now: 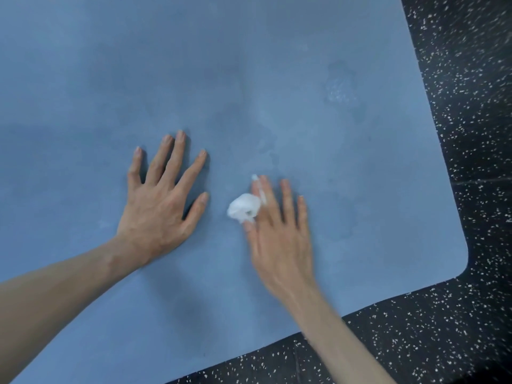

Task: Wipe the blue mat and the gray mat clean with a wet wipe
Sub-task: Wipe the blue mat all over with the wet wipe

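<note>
Right hand (279, 234) fingers straight, pressing bunched wet wipe (243, 207) on blue mat (277, 79); left hand (163, 195) flat, fingers spread. Risk: wipe squirts from under fingers; damp patch far right missed.

Landmark: mat (277, 79), lying on the floor (471, 134).
Left hand (160, 206): flat on the mat, left of the wipe.
Wipe (243, 207): on the mat, under the right hand (279, 231).

Both hands, left (163, 200) and right (277, 231), flat on blue mat (304, 65), white wet wipe (243, 207) under right fingers.
</note>
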